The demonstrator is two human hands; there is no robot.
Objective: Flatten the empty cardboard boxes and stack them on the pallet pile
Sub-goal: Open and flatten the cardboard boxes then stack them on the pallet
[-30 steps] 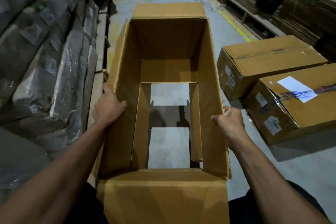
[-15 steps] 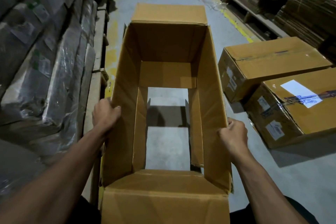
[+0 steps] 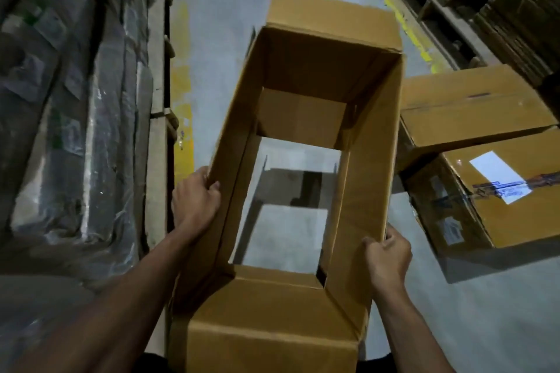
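At nine o'clock I see big bundles wrapped in shiny plastic (image 3: 69,118), stacked along a wooden edge. Next to them the grey floor (image 3: 212,39) has yellow paint marks on it.

My left hand (image 3: 195,201) holds the left wall of the open cardboard box (image 3: 368,179). The fingers (image 3: 213,186) are curled over the top edge and clamped on it. The box sits in the middle, tilted so its far end points toward one o'clock. It is open at the top and the bottom, and I can see the floor right through it. One flap sticks out at twelve o'clock and another at six o'clock.

My right hand (image 3: 388,254) grips the right wall near five o'clock, fingers curled tight on the edge.

At three o'clock two closed boxes (image 3: 472,106) sit on the floor, touching each other. The nearer one has a white label (image 3: 500,175) and tape.
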